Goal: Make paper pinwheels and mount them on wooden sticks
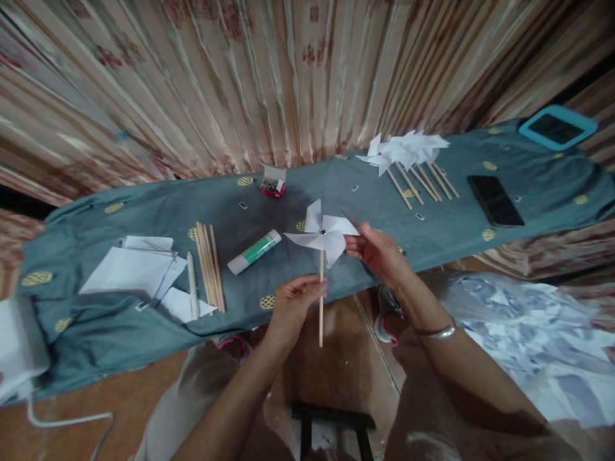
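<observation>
My left hand [298, 299] pinches the wooden stick of a white paper pinwheel [331, 241], which stands upright above the table's near edge. A metal pin shows at the pinwheel's centre. My right hand [379, 251] is at the right blade, its fingers closed on the paper tip. Left of the pinwheel lies a green and white glue stick [254, 252]. A small open red box [273, 184] of metal pins sits behind it. Several bare wooden sticks [209, 269] lie farther left, beside a white pen-like tool [193, 285] and a stack of white paper sheets [129, 272].
Several white pinwheels [408, 151] on sticks lie at the back right. Near them are a black phone [494, 200] and a blue-framed tablet [558, 127]. A white device [22, 349] with a cable stands at the left. A clear bag of paper scraps [533, 339] is below right.
</observation>
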`<control>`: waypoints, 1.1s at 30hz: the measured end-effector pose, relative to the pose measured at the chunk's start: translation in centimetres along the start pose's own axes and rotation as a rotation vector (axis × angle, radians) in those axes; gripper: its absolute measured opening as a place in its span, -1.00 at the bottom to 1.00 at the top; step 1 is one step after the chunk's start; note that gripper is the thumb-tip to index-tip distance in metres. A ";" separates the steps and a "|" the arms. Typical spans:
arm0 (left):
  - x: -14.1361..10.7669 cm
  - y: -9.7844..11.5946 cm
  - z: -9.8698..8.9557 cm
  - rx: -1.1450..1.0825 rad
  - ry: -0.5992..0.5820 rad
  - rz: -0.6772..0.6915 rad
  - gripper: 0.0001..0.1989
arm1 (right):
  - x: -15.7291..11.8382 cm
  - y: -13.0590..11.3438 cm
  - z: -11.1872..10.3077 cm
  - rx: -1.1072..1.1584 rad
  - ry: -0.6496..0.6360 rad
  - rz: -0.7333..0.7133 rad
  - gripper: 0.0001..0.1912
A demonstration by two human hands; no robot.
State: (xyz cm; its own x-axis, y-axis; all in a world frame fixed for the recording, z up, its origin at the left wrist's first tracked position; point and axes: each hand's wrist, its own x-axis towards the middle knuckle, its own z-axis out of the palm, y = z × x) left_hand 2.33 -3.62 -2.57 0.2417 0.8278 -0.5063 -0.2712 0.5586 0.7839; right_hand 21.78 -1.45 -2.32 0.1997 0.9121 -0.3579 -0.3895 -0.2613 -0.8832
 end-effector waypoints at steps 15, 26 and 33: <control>1.4 0.0 0.9 0.042 0.029 0.069 -0.75 | -1.8 2.0 3.2 -0.056 -0.182 0.032 -0.69; 1.1 -0.1 1.1 0.083 0.014 0.059 -0.71 | -1.6 0.8 3.0 0.001 -0.103 0.027 -0.65; 1.0 0.1 0.8 0.113 0.014 0.072 -0.72 | -1.5 0.1 2.2 -0.095 -0.131 0.070 -0.57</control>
State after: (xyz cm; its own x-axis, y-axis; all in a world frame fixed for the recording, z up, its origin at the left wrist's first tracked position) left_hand 3.27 -2.78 -2.70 0.2118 0.8669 -0.4512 -0.1802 0.4884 0.8538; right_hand 19.49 -2.19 -1.24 0.0541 0.9223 -0.3826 -0.3103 -0.3487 -0.8844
